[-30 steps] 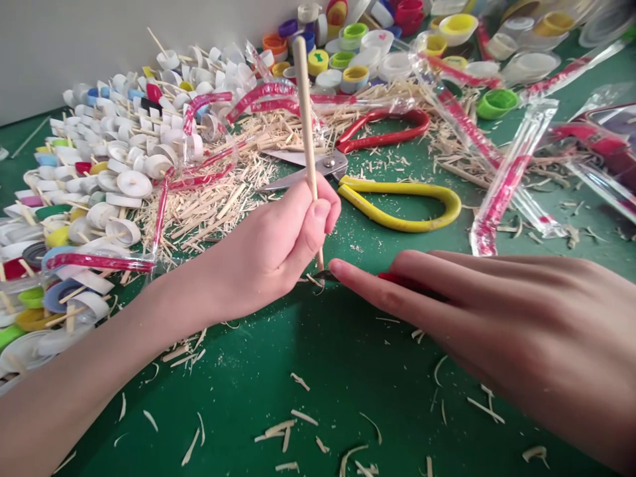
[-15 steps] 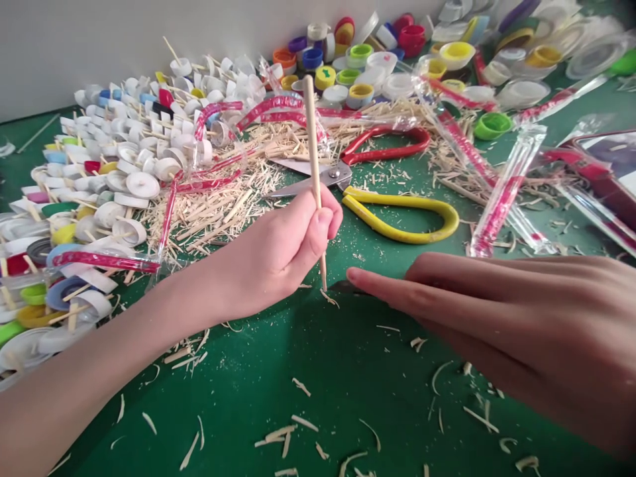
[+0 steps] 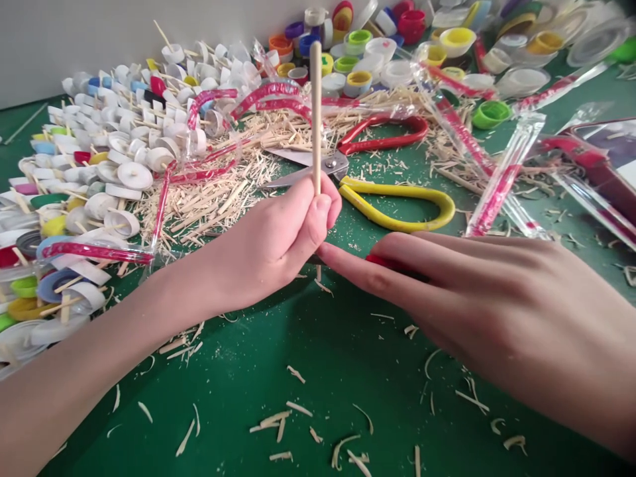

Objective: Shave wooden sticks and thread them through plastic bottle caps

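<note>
A thin wooden stick (image 3: 317, 112) stands nearly upright in my left hand (image 3: 298, 228), fingers wrapped round it low down. Its lower tip shows beneath the fist, just above the green table. My right hand (image 3: 477, 305) is closed round a knife (image 3: 378, 260), of which a bit of red handle shows. The forefinger stretches along the dark blade, whose end meets the stick just under my left hand. Most of the knife is hidden by my fingers. A curled wood shaving (image 3: 323, 287) lies by the stick's tip.
Scissors (image 3: 335, 164) with red and yellow handles lie behind my hands on a heap of wood shavings (image 3: 213, 199). White bottle caps (image 3: 134, 176) pile up on the left, coloured caps (image 3: 358, 83) at the back. Red-and-clear plastic wrappers (image 3: 507, 175) lie on the right.
My right hand has moved left and up, bringing the knife blade from beside the stick's tip to higher on the stick, close under my left hand. The left hand keeps its hold.
</note>
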### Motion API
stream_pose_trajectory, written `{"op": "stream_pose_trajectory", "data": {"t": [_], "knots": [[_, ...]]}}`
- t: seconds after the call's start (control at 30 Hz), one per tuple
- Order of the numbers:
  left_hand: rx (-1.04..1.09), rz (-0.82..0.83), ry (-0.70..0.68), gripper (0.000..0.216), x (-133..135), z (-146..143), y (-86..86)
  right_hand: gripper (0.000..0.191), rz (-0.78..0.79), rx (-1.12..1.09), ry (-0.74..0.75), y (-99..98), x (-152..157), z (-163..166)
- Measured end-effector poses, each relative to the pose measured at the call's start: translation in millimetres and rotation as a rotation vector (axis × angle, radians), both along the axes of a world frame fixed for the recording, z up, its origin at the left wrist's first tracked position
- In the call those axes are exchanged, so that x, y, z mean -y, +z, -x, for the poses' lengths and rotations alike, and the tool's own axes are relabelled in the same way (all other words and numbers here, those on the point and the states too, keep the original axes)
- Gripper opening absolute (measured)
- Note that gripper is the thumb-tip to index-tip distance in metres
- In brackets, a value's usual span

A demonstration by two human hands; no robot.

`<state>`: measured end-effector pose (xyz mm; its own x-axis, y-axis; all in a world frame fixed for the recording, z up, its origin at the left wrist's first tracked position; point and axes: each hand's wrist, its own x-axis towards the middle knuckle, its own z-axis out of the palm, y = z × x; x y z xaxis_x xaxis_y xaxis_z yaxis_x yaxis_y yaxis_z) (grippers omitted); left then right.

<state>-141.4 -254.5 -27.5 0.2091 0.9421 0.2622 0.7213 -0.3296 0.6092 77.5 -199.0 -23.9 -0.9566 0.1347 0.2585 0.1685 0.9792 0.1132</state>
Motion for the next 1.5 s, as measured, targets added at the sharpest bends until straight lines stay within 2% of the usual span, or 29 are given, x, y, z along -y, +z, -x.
{"op": "stream_pose_trajectory", "data": {"t": [0.37, 0.67, 0.9, 1.1, 1.27, 1.5], "knots": [[-0.017, 0.022, -0.002, 0.019, -2, -7, 3.4, 0.052, 0.02, 0.049, -0.011, 4.9, 7, -2], [-0.036, 0.018, -0.02, 0.023, -3, -7, 2.8, 0.059, 0.015, 0.013, -0.072, -6.6, 14, -12], [-0.02, 0.028, 0.0, 0.019, -2, -6, 3.0, 0.065, 0.054, 0.038, -0.072, -7.8, 15, -17], [-0.07, 0.047, 0.02, 0.025, -1, -1, 0.8, 0.066, 0.101, 0.071, -0.061, -7.6, 13, -21], [-0.023, 0.063, 0.002, 0.021, -2, 2, 2.4, 0.066, 0.133, 0.03, -0.028, -3.8, 5, -23], [-0.005, 0.061, 0.019, 0.021, -2, 2, 2.1, 0.06, 0.071, -0.037, -0.042, -4.0, 2, -15]]}}
